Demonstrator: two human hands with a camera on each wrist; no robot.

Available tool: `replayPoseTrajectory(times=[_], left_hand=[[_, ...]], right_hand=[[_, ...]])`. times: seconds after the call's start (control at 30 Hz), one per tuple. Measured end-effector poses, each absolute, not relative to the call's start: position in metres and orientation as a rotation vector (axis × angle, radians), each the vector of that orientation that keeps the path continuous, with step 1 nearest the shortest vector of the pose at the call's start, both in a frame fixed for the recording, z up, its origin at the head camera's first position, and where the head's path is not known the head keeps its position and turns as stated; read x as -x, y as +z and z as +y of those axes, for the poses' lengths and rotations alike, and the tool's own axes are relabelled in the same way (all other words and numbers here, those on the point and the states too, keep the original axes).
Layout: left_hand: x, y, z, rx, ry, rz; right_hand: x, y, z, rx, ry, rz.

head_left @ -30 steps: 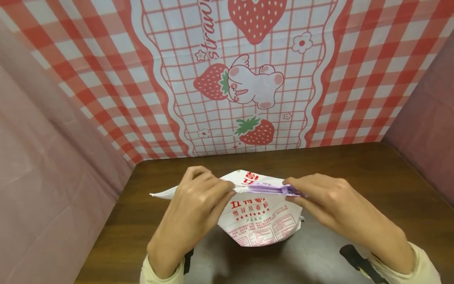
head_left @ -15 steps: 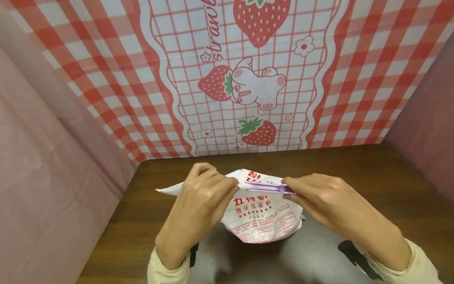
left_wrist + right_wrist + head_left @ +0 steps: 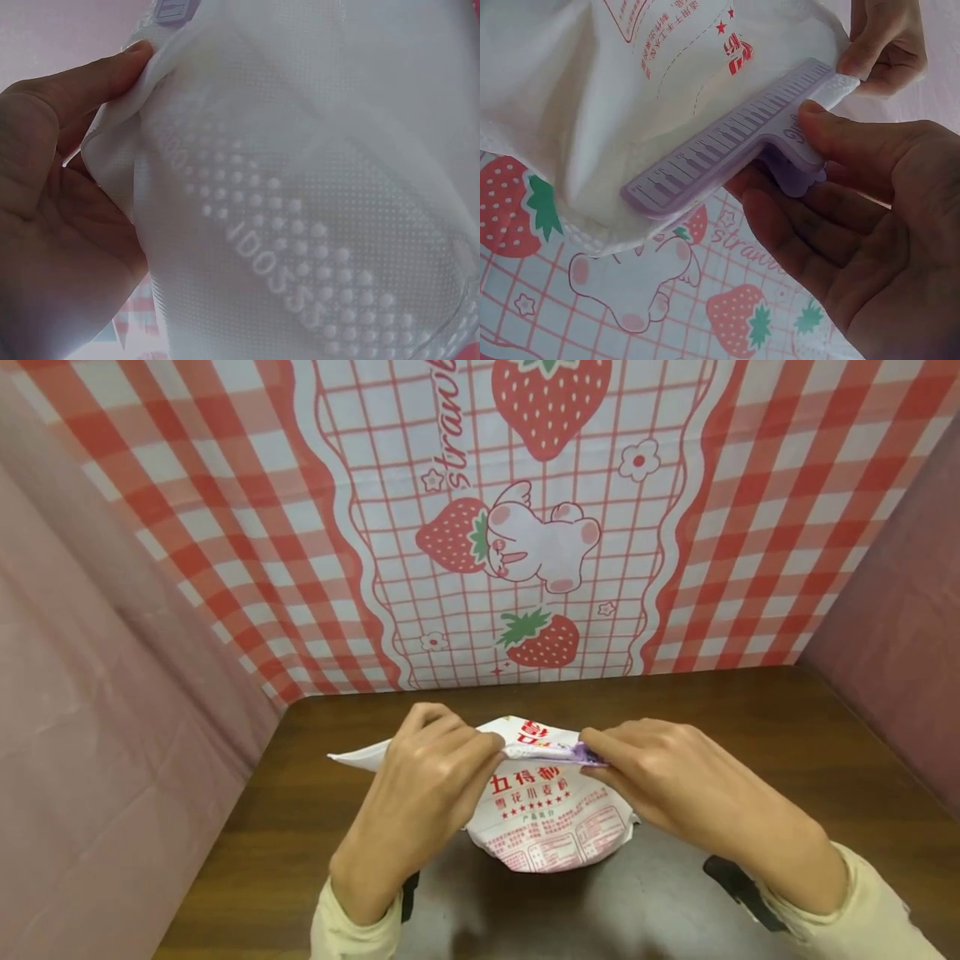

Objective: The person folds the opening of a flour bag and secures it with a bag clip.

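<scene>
A white flour bag [image 3: 551, 835] with red print hangs between both hands, its top edge folded over. At the left end of the fold, my left hand [image 3: 427, 785] pinches the edge between thumb and fingers; the left wrist view shows the dotted white back of the bag [image 3: 300, 187]. A purple bag clip [image 3: 727, 142] with a piano-key pattern lies along the fold. My right hand [image 3: 675, 777] pinches the clip's handles, thumb on one side and fingers on the other. In the head view, this hand hides much of the clip [image 3: 587, 753].
Below the bag is a grey mat [image 3: 652, 902] on a brown wooden table [image 3: 247, 827]. Behind it hangs a red-and-white checked cloth [image 3: 780, 527] with strawberries. Pink curtains [image 3: 97, 693] stand at both sides.
My right hand has shifted left with the clip, closer to my left hand. Less purple shows between the hands in the head view. My left hand keeps its pinch on the bag.
</scene>
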State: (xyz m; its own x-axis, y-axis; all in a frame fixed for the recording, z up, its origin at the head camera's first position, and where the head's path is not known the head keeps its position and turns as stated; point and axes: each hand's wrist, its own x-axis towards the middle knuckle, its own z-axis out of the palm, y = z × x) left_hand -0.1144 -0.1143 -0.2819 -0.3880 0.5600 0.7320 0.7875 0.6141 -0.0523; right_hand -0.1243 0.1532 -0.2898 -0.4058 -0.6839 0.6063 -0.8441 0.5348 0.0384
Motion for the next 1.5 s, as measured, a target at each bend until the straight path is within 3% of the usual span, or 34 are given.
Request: replayPoseTrajectory(times=[0.97,1.5], left_hand=[[0.117,-0.285,-0.117,1.053,-0.407,-2.14],[0.107,-0.285,-0.11,1.01,-0.453,-2.199]], right_hand=[[0.134,-0.325,0.167,-1.216,0.72,-2.169],[0.118,-0.352,0.216,-0.988,0.616,-2.395]])
